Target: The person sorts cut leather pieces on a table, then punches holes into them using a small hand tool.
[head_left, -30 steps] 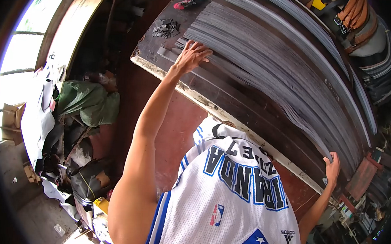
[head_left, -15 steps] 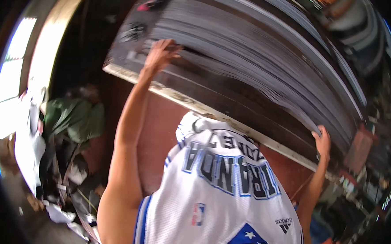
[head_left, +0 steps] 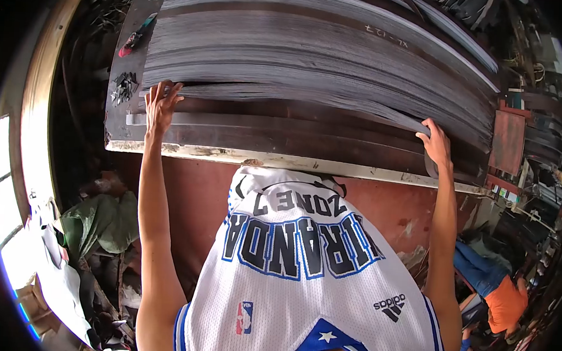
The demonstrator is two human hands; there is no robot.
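Workshop — stacked dark sheets (head_left: 312,56), cluttered workbench (head_left: 294,158).

Head camera looks steeply down, seemingly near stack (head_left: 312,56).

The stack (head_left: 312,63) is lying long across the tabletop (head_left: 263,154), running side to side. It is thin, dark grey sheets piled flat, their edges fanning out in fine layers toward the near side. White chalk marks are showing on an upper sheet, toward the right. A few wider dark strips (head_left: 283,132) are lying flat just below it. The left hand (head_left: 161,105) is pressing on the stack's left end, and the right hand (head_left: 436,144) is sitting at its right end, where one strip end is curling down.
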